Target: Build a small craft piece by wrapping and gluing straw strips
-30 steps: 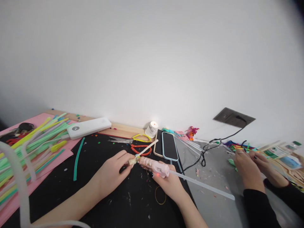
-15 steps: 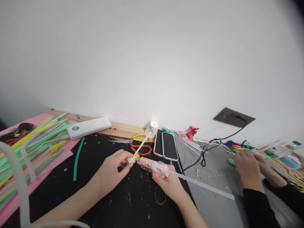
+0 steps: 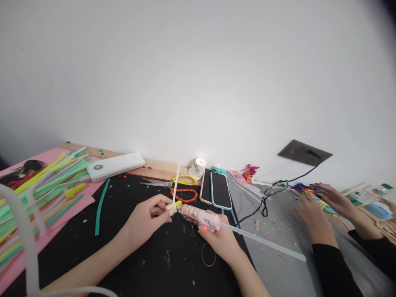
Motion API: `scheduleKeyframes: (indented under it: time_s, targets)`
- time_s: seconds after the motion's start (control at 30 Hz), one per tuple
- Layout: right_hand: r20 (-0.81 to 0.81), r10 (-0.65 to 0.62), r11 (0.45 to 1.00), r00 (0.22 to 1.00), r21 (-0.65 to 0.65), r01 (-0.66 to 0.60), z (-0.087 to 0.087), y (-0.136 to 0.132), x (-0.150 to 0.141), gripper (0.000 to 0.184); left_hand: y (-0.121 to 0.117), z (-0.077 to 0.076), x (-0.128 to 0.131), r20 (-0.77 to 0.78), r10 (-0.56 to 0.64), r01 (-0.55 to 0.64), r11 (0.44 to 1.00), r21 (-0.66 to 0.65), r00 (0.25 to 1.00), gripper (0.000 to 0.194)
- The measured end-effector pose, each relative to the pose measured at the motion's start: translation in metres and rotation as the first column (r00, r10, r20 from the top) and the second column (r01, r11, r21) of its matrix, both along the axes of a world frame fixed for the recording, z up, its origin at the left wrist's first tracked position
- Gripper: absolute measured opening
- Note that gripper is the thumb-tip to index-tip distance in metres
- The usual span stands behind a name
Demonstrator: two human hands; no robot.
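Between the fingertips of my left hand (image 3: 148, 216) is a small cream pipe-cleaner piece (image 3: 171, 207), with a long cream strand standing up from it and a yellow-green bit at its side. My right hand (image 3: 218, 239) is wrapped round a pink hot glue gun (image 3: 201, 216). The gun's nozzle points left and meets or nearly meets the piece; I cannot tell which. A translucent glue stick (image 3: 266, 242) sticks out of its back end, and a red light glows near my thumb. Behind the piece lie scissors (image 3: 184, 194) with red and yellow handles.
A white power bank (image 3: 116, 166), loose pipe cleaners (image 3: 52, 177) on pink paper and a teal pipe cleaner (image 3: 101, 208) lie left. Two phones (image 3: 221, 189) and a small lamp (image 3: 198, 168) stand behind. A black cable (image 3: 262, 202) runs right, near a co-worker's hands (image 3: 318, 218).
My left hand has turned the cream piece, so its strand now stands more upright and further left. The glue gun has stayed in place. The co-worker's hands have moved apart.
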State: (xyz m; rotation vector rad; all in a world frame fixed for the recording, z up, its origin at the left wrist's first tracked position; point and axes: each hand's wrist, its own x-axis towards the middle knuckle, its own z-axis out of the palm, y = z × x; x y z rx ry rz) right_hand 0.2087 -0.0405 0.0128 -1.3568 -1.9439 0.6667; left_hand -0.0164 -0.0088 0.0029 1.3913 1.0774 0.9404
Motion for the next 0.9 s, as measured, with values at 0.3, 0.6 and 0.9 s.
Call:
scheduleKeyframes:
  time_s: [0.3, 0.6, 0.9]
  targets:
    - [0.005, 0.001, 1.000, 1.000, -0.005, -0.001, -0.001, 0.000, 0.001, 0.020, 0.004, 0.002, 0.001, 0.171, 0.057, -0.011, 0.966, -0.259, 0.984, 0.027]
    - [0.011, 0.011, 1.000, 1.000, 0.003, -0.011, 0.002, 0.000, 0.001, 0.022, 0.003, 0.008, 0.001, 0.274, 0.136, 0.001, 0.895, -0.446, 0.952, 0.028]
    - [0.019, 0.003, 1.000, 1.000, 0.014, -0.004, 0.003, 0.000, -0.001, 0.023, 0.001, 0.011, -0.001, 0.464, 0.169, 0.136, 0.821, -0.554, 0.870, 0.012]
